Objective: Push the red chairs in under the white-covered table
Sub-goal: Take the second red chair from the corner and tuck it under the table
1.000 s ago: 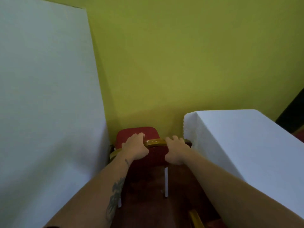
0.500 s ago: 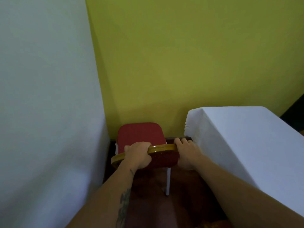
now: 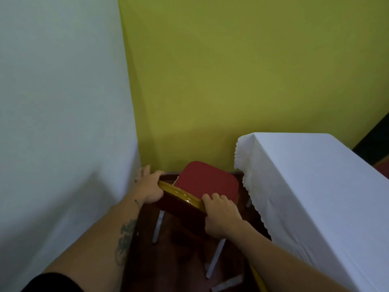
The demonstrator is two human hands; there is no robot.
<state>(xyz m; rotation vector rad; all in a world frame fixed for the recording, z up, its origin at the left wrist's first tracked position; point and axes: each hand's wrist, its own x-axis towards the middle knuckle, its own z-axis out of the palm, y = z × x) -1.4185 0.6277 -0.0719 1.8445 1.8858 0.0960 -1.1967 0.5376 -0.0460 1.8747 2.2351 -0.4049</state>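
The red chair (image 3: 207,183) stands in the corner gap between the white wall (image 3: 63,112) on the left and the white-covered table (image 3: 315,186) on the right, with the yellow-green wall (image 3: 242,70) just behind it. The chair is turned at an angle, its seat pointing toward the table's near corner. The seat's right edge lies near the scalloped hem of the tablecloth (image 3: 250,186) but stays apart from it; no part of the seat is under the table. On the left, a narrow strip of dark floor (image 3: 181,245) separates the chair from the white wall. Open floor lies behind the chair, toward the viewer.

The chair has a red padded seat with rounded corners, a dark red backrest capped by a gold-coloured top rail (image 3: 181,193), and pale metal legs (image 3: 157,226). The two rear legs are visible; whether the front legs touch the floor cannot be told.

The left hand (image 3: 149,186) is closed over the left end of the top rail, close to the white wall. The right hand (image 3: 221,213) is closed over the right end of the rail, fingers curled over the front. A tattoo (image 3: 125,239) marks the left forearm, and a dark sleeve (image 3: 52,283) covers the upper arm.
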